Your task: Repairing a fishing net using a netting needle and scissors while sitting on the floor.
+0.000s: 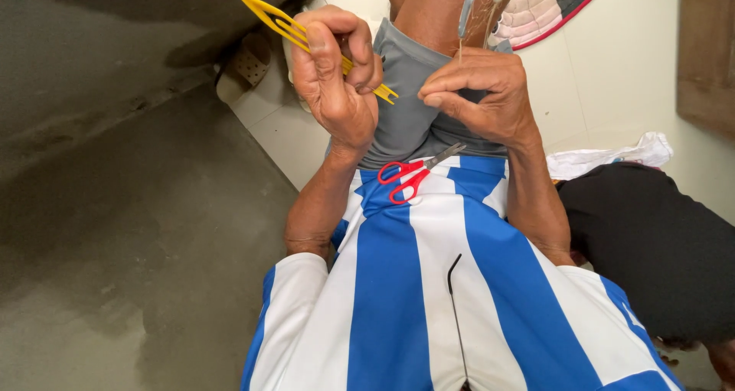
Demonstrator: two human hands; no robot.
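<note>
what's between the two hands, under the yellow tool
In the head view, the bent knee in grey shorts fills the gap between the left hand and right hand.

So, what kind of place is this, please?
Probably a home floor, not a workshop. The person sits low on pale floor tiles, a sandal lies by the wall, and the left hand holds a yellow netting needle, with red scissors on the lap.

White crumpled plastic bag (pixel 612 155) lying on floor at right, beside black cloth (pixel 651 246); no labels, signs, screens showing.
</note>
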